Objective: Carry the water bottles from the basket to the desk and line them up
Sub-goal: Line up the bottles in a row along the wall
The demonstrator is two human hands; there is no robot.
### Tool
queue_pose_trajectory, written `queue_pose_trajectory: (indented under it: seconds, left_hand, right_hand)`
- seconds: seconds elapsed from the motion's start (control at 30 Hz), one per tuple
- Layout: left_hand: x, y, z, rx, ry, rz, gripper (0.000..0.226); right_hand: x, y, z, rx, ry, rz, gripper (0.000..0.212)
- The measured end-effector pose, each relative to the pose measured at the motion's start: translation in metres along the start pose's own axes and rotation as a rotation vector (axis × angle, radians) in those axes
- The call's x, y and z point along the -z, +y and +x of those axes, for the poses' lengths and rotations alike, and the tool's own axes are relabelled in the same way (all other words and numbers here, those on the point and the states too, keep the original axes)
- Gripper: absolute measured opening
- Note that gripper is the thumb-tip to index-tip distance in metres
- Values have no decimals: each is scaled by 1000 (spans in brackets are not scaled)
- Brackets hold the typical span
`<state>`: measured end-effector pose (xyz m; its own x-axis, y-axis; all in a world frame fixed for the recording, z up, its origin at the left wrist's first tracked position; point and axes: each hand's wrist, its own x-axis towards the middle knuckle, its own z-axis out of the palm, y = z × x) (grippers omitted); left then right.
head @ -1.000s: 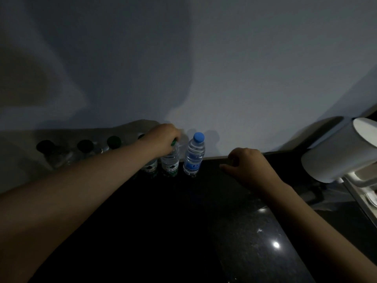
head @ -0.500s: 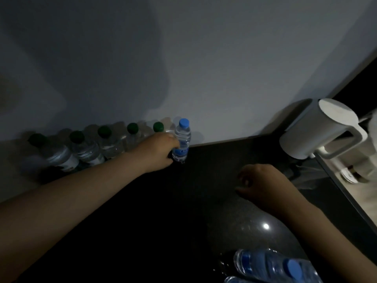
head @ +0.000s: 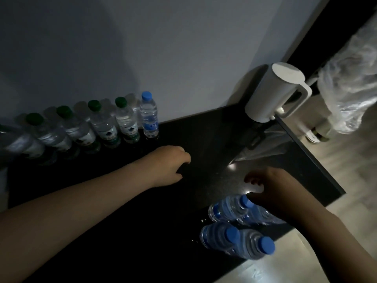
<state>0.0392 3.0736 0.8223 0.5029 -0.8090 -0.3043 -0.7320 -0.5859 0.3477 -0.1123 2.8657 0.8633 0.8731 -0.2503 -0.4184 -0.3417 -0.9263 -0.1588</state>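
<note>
Bottles (head: pixel 126 119) are lined upright along the wall. The left hand (head: pixel 169 164) is loosely curled, empty. The right hand (head: pixel 273 190) is laid on a blue-capped bottle (head: pixel 230 209); its grip cannot be told.

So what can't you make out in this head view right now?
- Row's left end: dark, blurred, cut by the frame edge; bottle count unclear.
- Right hand: covers the neck of one blue-cap bottle; grip uncertain.
- Basket: not in view.
- Bottle labels: too dim to read.
- Left hand: fingers curled down, contact with desk unclear.
</note>
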Motion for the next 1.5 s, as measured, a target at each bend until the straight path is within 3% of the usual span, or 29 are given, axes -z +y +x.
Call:
queue_pose_trajectory:
  seconds: [0.37,0.87,1.17,1.5]
  left_hand:
    - [-37,83,-14,-214,-129,-21,37]
    - [-71,120,-6,-328,-150,6,36]
    - [-80,114,-4,-288,-140,-55,22]
    - [-46,55,-29,-73,-93,-213,16]
  right_hand:
    - [-37,31,-59,-84,46,130,25]
    - [-83,47,-74,-80,4,194,40]
    - [-89,44,-71,-33,64,229,30]
    - [-65,24,-60,151,96,236,25]
